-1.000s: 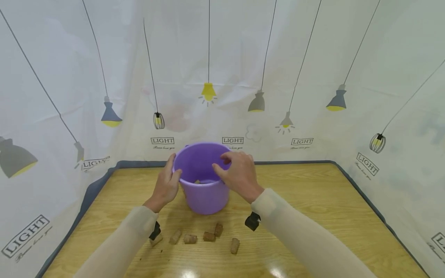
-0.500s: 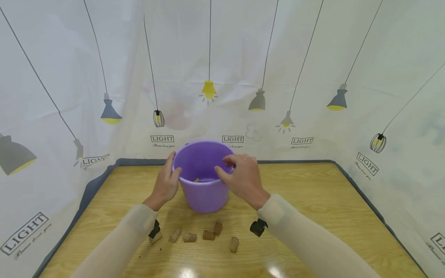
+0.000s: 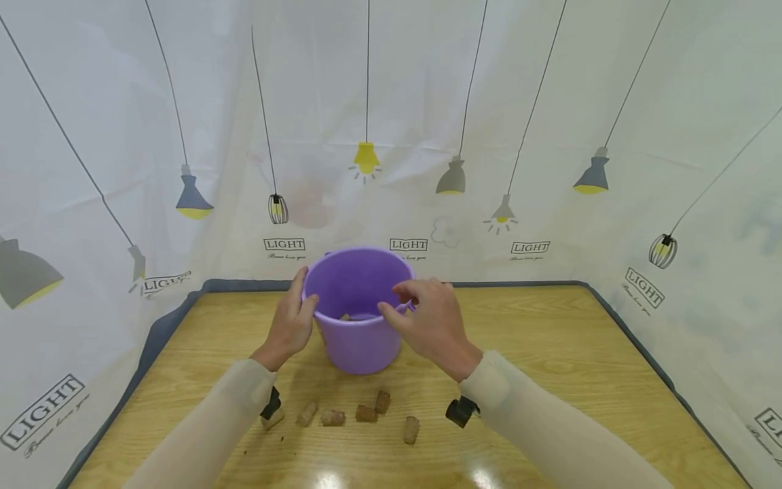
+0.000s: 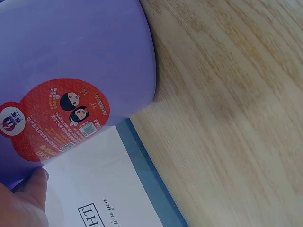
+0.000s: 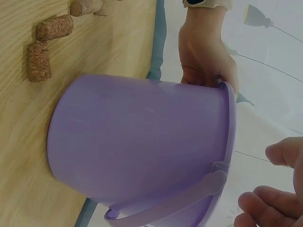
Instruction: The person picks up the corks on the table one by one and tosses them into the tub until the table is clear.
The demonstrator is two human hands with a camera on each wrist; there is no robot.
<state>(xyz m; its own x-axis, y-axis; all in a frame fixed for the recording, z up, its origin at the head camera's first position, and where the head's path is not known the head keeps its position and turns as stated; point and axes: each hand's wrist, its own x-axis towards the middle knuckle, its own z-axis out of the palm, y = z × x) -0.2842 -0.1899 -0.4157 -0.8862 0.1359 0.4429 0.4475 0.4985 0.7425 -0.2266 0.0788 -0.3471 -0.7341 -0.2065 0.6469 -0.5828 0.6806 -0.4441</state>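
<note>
A purple plastic bucket (image 3: 360, 350) stands on the wooden table, its mouth tipped slightly toward me. My left hand (image 3: 288, 329) grips its left rim, thumb over the edge and fingers along the outside. Beside the right rim is my right hand (image 3: 435, 324), thumb and fingers apart; the right wrist view shows nothing between those fingers (image 5: 265, 208). Inside the bucket, a small tan piece (image 3: 345, 317) shows at the bottom, mostly hidden by the front wall. The bucket's handle (image 5: 175, 203) hangs down its outer side. Several corks (image 3: 366, 413) lie on the table in front.
The corks form a loose row, with one cork (image 3: 411, 430) farther right and another (image 3: 272, 418) partly behind the left wrist's camera. A white sheet with printed lamps (image 3: 366, 157) surrounds the table (image 3: 550, 380). A red label (image 4: 66, 118) is on the bucket's side.
My right hand has drawn back a little to the right and down, from over the bucket's mouth to its right rim. The left hand and the bucket stay in place.
</note>
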